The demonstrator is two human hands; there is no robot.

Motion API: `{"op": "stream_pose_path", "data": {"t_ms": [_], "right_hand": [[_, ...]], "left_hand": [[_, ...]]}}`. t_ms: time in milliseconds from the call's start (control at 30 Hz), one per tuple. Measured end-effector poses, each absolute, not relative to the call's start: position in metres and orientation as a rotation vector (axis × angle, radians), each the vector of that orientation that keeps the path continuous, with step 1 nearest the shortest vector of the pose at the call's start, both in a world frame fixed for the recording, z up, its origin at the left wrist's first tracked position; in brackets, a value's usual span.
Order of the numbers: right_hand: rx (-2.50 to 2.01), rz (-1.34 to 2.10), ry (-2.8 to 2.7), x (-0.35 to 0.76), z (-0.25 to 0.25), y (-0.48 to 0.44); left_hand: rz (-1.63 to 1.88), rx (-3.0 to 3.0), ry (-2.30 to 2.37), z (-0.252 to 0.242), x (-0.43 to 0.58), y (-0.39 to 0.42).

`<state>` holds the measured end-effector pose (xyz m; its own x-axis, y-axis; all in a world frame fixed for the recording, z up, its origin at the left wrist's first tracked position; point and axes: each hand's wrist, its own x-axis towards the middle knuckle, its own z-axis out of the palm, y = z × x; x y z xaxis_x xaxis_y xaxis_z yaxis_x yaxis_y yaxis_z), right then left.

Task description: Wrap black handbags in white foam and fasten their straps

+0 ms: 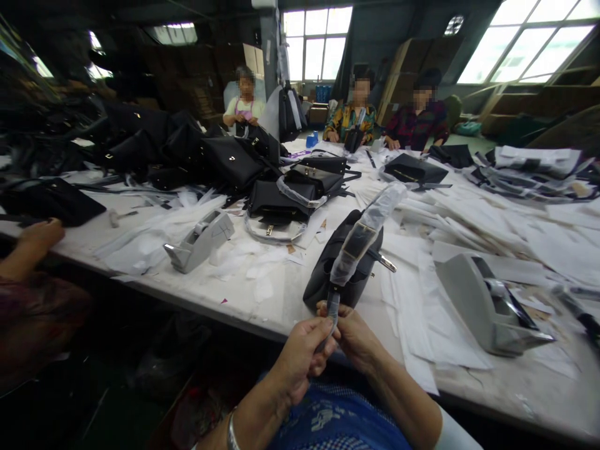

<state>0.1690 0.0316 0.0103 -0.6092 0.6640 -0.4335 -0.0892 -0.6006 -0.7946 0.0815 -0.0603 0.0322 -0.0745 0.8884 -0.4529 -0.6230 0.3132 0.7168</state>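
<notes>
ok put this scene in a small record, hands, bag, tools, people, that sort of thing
left hand: pinching the near end of a wrapped strap
right hand: on that same strap, beside the left hand
handbag: black, on the white table, nearest the hands
tools: left tape dispenser; right tape dispenser, both grey
other bags: black, mostly farther left
people: three co-workers across the table; another person's hand at the left edge

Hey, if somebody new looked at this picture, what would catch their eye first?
Probably the black handbag near the table's front edge, its plastic-wrapped handle sticking up, with the left hand and right hand holding a wrapped strap at its near end. Next would likely come the heap of black bags towards the left, then two grey tape dispensers, one either side of the handbag.
</notes>
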Motion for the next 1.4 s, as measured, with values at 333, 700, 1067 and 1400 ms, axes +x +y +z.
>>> {"op": "stream_pose_path", "data": {"t_ms": [333,700,1067,1400], "right_hand": [[-0.901,2.500,-1.099,0.168,0.008,0.044],[-0.847,2.461,-1.403,0.167,0.013,0.039],[-0.829,2.057,-1.350,0.222,0.004,0.035],[-1.025,1.751,-1.518,0.203,0.004,0.044]], "left_hand": [[1.223,0.242,0.977,0.040,0.081,-0.064],[1.319,0.278,1.020,0.040,0.080,-0.064],[1.357,0.290,1.008,0.033,0.076,-0.064],[1.314,0.577,1.239,0.030,0.059,-0.058]]}}
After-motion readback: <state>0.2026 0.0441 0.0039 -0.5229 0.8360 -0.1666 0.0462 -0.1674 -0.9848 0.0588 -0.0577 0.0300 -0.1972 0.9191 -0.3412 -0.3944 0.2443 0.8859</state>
